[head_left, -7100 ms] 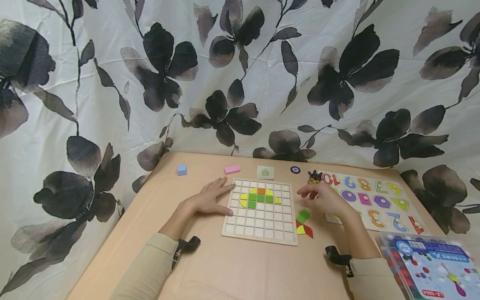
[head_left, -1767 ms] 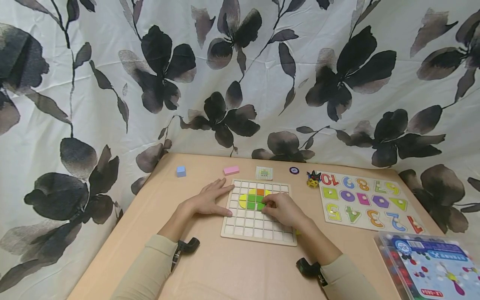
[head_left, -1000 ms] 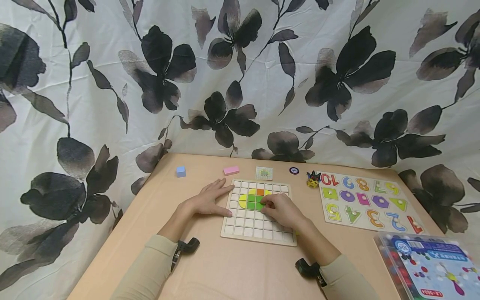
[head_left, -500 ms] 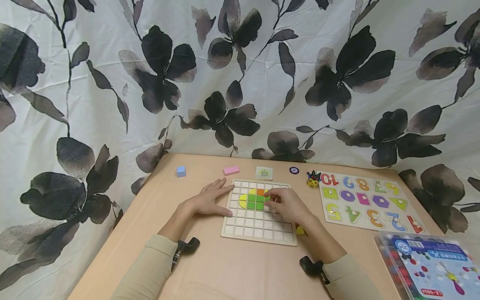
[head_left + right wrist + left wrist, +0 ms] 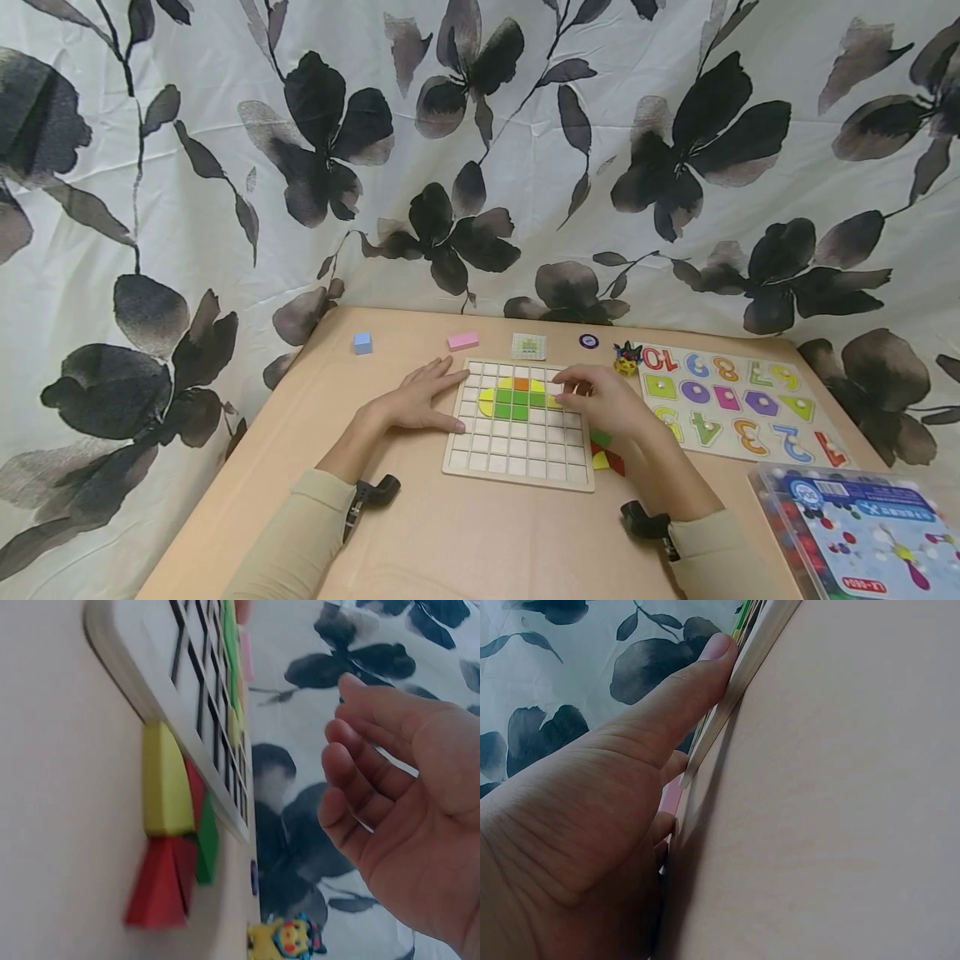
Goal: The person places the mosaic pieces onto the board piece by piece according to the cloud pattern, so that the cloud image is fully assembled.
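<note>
A wooden grid board [image 5: 517,479] lies on the table, with green square blocks [image 5: 512,405], an orange block [image 5: 521,384] and yellow blocks [image 5: 486,408] in its far cells. Fingers spread, my left hand [image 5: 420,400] rests at the board's left edge; its thumb [image 5: 694,675] touches the rim in the left wrist view. My right hand [image 5: 607,404] hovers over the board's right side. Its fingers are loosely bent and hold nothing in the right wrist view. Below it, beside the board, lie loose yellow [image 5: 166,780], red [image 5: 161,881] and green [image 5: 207,840] blocks, partly hidden in the head view.
Along the back stand a blue cube [image 5: 362,342], a pink block [image 5: 462,341], a small pattern card [image 5: 528,347], a dark round disc [image 5: 588,341] and a yellow figurine [image 5: 626,358]. To the right are a number puzzle board [image 5: 720,442] and a clear-lidded box [image 5: 862,533].
Compared with the earliest frame, another green block sits in the lower green row. My right hand has since lifted off the blocks and moved right. My left hand stays put.
</note>
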A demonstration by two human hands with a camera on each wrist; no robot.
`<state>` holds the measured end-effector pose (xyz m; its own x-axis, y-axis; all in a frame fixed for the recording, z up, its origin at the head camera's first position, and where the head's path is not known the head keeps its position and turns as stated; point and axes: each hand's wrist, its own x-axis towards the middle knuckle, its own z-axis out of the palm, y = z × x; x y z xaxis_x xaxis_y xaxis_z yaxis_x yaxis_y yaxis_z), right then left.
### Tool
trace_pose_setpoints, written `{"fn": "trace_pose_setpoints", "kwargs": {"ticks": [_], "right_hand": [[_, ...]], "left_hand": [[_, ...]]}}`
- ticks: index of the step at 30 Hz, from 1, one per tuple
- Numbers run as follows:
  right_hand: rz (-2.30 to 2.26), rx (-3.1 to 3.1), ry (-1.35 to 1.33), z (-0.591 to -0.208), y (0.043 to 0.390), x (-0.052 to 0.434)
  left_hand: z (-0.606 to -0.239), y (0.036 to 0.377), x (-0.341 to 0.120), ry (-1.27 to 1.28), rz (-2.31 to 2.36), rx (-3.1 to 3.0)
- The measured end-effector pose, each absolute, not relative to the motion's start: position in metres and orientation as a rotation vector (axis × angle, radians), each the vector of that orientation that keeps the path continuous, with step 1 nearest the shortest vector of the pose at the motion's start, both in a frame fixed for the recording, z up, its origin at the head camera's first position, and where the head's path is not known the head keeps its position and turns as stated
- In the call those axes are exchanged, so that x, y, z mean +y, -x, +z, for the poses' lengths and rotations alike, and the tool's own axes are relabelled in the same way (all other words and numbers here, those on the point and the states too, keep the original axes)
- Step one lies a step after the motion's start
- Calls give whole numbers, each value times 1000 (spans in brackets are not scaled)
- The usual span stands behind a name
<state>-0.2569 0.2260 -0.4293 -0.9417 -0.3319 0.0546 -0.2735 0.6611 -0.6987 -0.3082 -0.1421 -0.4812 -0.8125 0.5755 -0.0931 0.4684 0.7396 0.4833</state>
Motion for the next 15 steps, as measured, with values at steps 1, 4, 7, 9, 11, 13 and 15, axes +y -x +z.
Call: {"fn": "trace_pose_setpoints", "kwargs": {"ticks": [1,4,7,9,11,13,15], "right_hand": [[-1141,2791,511,-428,256,229],[-1118,2781,506,-426,255,239],[-1112,2770,493,-426,256,251],[-1112,2756,486,-427,256,259],[-1095,2746,505,-427,258,266],[-1073,2736,535,-427,259,273],[-1055,2723,571,-427,261,278]], "left_hand": [[-481,308,-142,-825,660,2705],[-481,308,-142,-825,666,2702],[-481,308,-142,-822,661,2702],[-481,308,-142,-821,659,2701],[-481,308,-142,-820,658,2700],[-481,308,-142,-821,661,2701],[-481,308,-142,-823,669,2701]]}}
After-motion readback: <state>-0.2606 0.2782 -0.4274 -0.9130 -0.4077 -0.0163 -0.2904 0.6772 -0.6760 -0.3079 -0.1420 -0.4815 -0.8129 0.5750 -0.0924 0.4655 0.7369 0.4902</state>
